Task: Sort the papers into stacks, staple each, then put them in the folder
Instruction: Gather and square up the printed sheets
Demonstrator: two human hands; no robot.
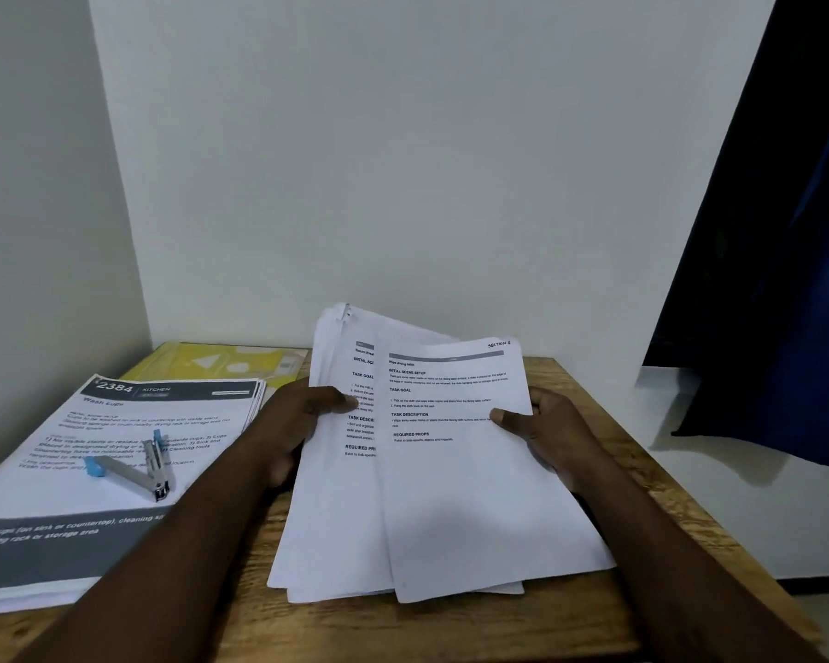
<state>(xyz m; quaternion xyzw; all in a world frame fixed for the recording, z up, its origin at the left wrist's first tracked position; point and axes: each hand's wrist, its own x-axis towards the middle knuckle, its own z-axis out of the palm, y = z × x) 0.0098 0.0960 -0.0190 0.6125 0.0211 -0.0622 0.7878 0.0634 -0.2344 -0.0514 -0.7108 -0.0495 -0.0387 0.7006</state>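
**Work surface.** A wooden table (451, 629) stands against a white wall, with a dark curtain (762, 279) hanging at the right.

**Item in hand.** A loose bundle (336, 519) of printed sheets is held over the table's middle. It is tilted up toward the viewer, evidently so the headings can be read. Whether its lower edge rests on the wood cannot be told.

**Left hand** (302, 423). It grips the bundle's left edge, thumb curled over the printed face and fingers hidden behind. It appears to serve as the anchor.

**Right hand** (551, 433). It pinches the top sheet (455, 485) at its right edge, thumb on the face and fingers behind. That sheet, headed "Wipe dining table", sits offset to the right of the sheet below. This suggests it is being drawn off for sorting. Whether further sheets share the pinch cannot be told.

**Sorted material.** 1 stack (116, 528), headed "2384 Kitchen", lies flat at the table's left. A stapler (149, 464) lies on top of it, swung open, within reach. No staple is discernible there.

**Folder** (221, 363). It is yellow, lies flat in the far left corner, and is partly covered by the stack.

**Assessment.** Sorting is in progress. Stapling and filing are not yet done.
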